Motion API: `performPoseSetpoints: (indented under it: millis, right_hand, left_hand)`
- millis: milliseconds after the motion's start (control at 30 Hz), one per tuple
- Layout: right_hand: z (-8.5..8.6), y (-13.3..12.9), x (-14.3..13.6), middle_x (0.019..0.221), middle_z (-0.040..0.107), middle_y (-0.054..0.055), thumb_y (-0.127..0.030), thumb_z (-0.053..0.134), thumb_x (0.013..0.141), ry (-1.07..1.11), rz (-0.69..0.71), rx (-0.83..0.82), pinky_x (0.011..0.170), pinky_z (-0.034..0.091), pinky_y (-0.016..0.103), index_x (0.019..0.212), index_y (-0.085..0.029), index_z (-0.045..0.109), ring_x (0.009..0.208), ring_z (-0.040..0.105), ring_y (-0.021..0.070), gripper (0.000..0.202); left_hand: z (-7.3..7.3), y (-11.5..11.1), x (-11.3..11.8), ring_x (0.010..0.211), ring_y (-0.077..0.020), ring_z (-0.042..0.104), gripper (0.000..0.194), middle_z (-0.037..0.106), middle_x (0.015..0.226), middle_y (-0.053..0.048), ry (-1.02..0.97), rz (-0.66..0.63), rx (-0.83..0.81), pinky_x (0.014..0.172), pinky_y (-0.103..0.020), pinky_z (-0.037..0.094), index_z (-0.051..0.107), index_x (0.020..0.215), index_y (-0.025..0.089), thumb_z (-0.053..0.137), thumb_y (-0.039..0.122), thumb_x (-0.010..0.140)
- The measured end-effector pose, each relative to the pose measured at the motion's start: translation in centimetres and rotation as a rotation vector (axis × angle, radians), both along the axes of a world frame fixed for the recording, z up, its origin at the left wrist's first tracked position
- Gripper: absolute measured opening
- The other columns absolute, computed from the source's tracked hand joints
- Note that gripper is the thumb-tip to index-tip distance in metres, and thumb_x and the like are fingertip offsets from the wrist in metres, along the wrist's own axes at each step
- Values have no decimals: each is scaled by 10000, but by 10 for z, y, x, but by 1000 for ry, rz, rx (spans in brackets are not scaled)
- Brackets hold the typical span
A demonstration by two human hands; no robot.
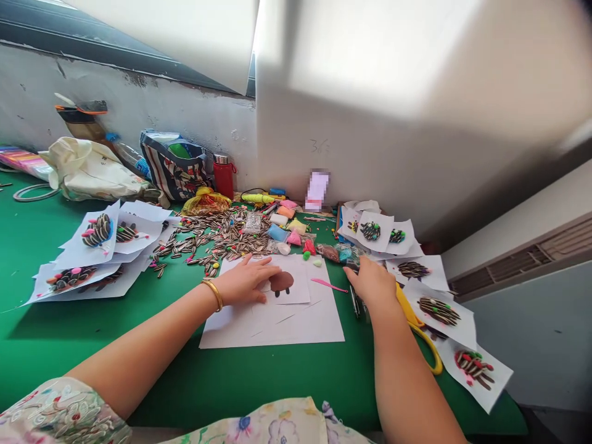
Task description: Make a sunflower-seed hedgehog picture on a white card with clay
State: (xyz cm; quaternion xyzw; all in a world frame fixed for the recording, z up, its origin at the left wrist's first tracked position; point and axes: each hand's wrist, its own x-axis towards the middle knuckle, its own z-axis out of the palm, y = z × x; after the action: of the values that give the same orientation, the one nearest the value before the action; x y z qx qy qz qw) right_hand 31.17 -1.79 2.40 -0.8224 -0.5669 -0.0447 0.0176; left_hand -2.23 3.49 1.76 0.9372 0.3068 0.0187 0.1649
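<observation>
My left hand [247,280] lies flat with spread fingers on a small white card [296,290]. That card bears a brown rounded shape [282,281] with two short dark legs, and rests on a larger white sheet [277,333]. My right hand [372,285] is closed, fingers curled down beside the small bags; whatever it grips is hidden. Just below its thumb lies a dark pen [354,302]. Yellow-handled scissors [432,351] lie partly behind my right wrist. A pink modelling tool [328,285] sits between my hands.
Striped sunflower seeds [231,231] are heaped behind the sheet, beside packets of coloured clay [277,232]. Cards with seed figures stand in piles at left [95,240] and right [437,311]. A red bottle [224,177] and bags line the wall.
</observation>
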Motion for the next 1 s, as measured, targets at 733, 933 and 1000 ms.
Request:
performPoseSetpoints:
  millis: [733, 933, 1000]
  right_hand:
    - [-23, -18, -104, 1207, 594, 115, -125, 565, 869, 611, 883, 448, 940, 529, 426, 1319, -220, 517, 1099, 586, 252, 462]
    - [-25, -16, -104, 1197, 608, 113, -137, 558, 906, 616, 900, 398, 951, 537, 437, 1339, -231, 506, 1106, 594, 250, 446]
    - [-25, -16, -104, 1201, 611, 115, -138, 544, 919, 626, 920, 385, 962, 535, 441, 1342, -232, 505, 1119, 592, 249, 435]
  left_hand:
    - [-14, -38, 34, 789, -141, 580, 35, 601, 853, -6, -890, 381, -217, 716, -279, 508, 577, 893, 198, 600, 208, 868]
    - [-14, -36, 24, 860, -175, 585, 145, 640, 935, -46, -696, 256, 133, 776, -318, 483, 684, 1006, 208, 611, 165, 889]
    - [-16, -35, 23, 832, -180, 587, 176, 654, 919, -58, -677, 211, 244, 749, -318, 476, 704, 1047, 203, 622, 181, 892]
